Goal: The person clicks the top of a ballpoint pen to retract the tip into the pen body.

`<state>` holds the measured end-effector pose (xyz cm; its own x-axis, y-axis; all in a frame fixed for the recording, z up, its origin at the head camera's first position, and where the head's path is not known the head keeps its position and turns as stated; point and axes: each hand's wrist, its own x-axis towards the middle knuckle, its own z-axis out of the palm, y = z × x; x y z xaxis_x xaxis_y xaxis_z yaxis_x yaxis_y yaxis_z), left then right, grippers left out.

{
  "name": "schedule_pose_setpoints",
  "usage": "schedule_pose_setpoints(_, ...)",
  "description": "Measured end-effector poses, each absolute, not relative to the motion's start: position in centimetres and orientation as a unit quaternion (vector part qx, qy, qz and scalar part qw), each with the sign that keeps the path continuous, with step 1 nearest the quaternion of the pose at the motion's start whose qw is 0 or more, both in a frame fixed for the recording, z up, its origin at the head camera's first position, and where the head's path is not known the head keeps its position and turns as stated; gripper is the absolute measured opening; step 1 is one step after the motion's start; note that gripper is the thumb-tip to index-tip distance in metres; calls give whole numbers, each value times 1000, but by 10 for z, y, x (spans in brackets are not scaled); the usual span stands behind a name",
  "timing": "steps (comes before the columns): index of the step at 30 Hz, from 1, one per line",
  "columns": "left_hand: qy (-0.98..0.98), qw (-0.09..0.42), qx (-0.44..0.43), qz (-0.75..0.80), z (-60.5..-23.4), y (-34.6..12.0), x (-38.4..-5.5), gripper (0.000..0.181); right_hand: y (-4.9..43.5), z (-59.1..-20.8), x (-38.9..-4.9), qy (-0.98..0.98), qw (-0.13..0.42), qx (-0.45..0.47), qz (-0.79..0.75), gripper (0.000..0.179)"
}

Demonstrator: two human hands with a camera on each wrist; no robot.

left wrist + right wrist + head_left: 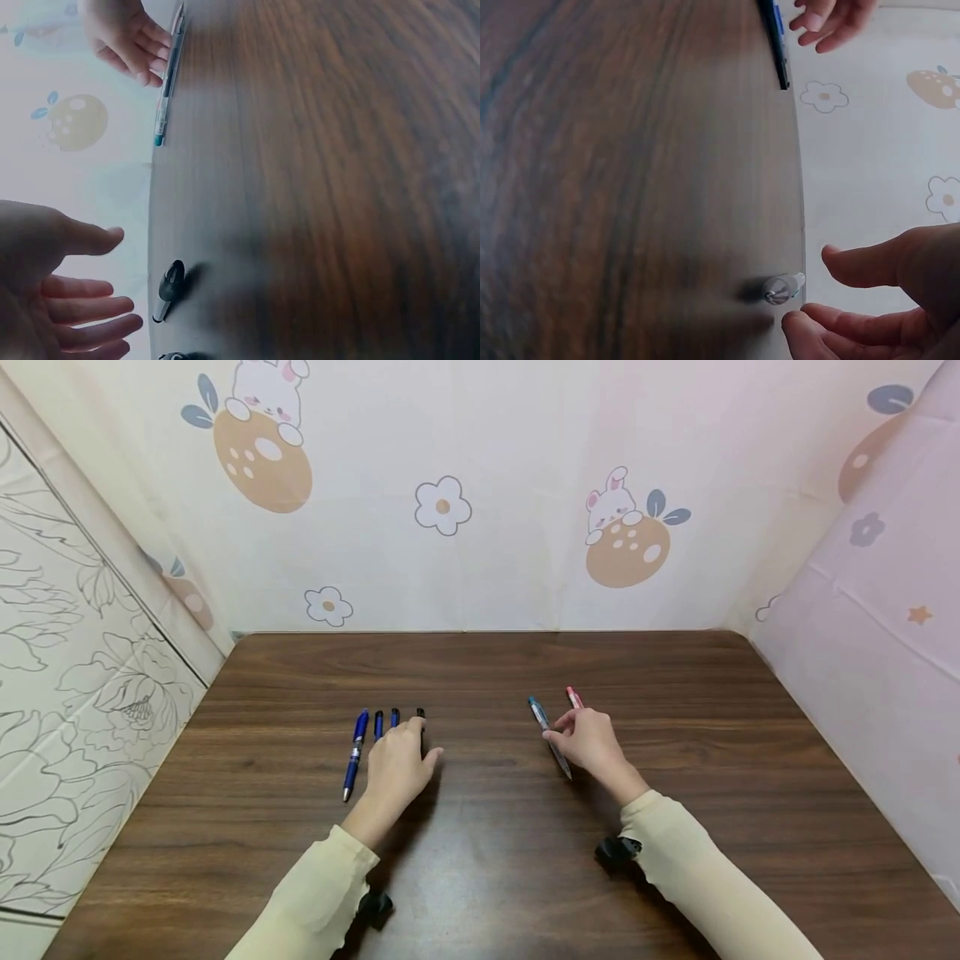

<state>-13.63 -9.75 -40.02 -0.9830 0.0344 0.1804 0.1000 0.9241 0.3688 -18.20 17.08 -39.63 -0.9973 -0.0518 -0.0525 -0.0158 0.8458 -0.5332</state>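
My left hand (397, 764) hovers over a row of pens at left, its fingers extended and gripping nothing. A blue pen (356, 756) lies beside it. Two blue pens with black ends (378, 723) and a black-ended pen (422, 713) are partly covered by the fingers; the left wrist view shows a black-ended pen (171, 281) apart from them. My right hand (592, 743) is at a clear pen with a teal end (538, 714). In the right wrist view its thumb and fingers stand apart near the pen's tip (782, 290). A pink-red pen (573, 697) is partly hidden behind that hand.
All the pens lie on a brown wood-grain table (480, 860). A pale curtain (510, 552) printed with rabbits and flowers hangs along the far edge. Black wrist cameras (617, 853) sit below both cream sleeves (690, 868).
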Motion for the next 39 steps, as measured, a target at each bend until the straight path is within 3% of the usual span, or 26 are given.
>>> schedule_pose_setpoints(7,-967,39,-58,-245,-401,-99,-140,51,165,-401,-182,970,40,-8,-239,29)
schedule_pose_setpoints(23,-954,-18,-77,-289,-396,-101,-149,47,160,-403,-193,977,62,-26,-202,21)
schedule_pose_setpoints(39,-927,-52,-80,-363,-395,-101,-154,41,168,-404,-195,756,348,-47,-552,27)
